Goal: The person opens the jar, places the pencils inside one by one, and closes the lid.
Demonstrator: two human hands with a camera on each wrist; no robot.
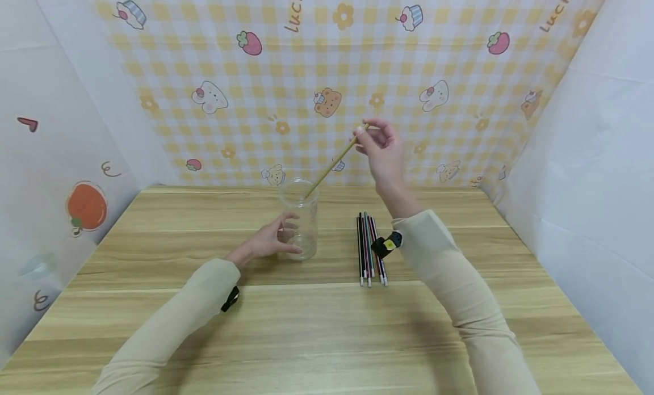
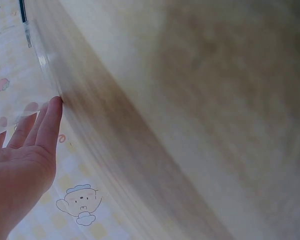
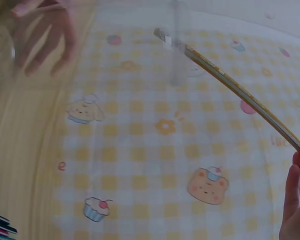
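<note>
A clear plastic jar (image 1: 306, 230) stands upright on the table. The left hand (image 1: 271, 237) holds it low on its left side, with fingers behind and thumb in front. In the left wrist view, the left hand's fingers (image 2: 49, 122) reach along the see-through wall. Above and to the right, the right hand (image 1: 382, 148) pinches a gold pencil (image 1: 334, 163) near its upper end. The pencil slants down to the left, its lower end within the jar's mouth. In the right wrist view, that end of the pencil (image 3: 230, 82) shows through the jar's clear rim (image 3: 179, 45).
Several dark and coloured pencils (image 1: 365, 250) with white eraser ends lie side by side on the wooden table (image 1: 317, 327), right of the jar and partly under the right wrist's camera. A yellow checked cloth (image 1: 286, 71) hangs behind, with pale cloths at both sides.
</note>
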